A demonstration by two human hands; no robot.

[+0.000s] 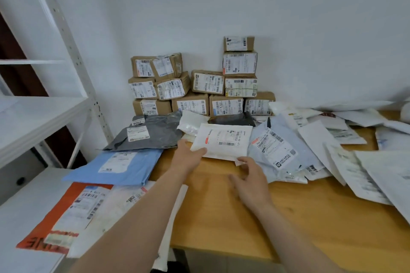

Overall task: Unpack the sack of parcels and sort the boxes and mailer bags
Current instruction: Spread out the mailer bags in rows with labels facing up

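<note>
Left of the stack of brown cardboard boxes (199,86) stood a white metal shelf rack (44,106). Front-left of the stack, on the pale wooden table (244,217), lay a flat orange plastic mailer bag (55,213), a blue mailer bag (115,168) and a crumpled grey mailer bag (155,133). Directly before the stack, my left hand (188,155) pinched a white padded mailer bag (221,142) by its near-left corner. My right hand (250,179) was loosely spread at its near edge, holding nothing. Front-right of the stack sprawled a heap of white mailer bags (355,162).
</note>
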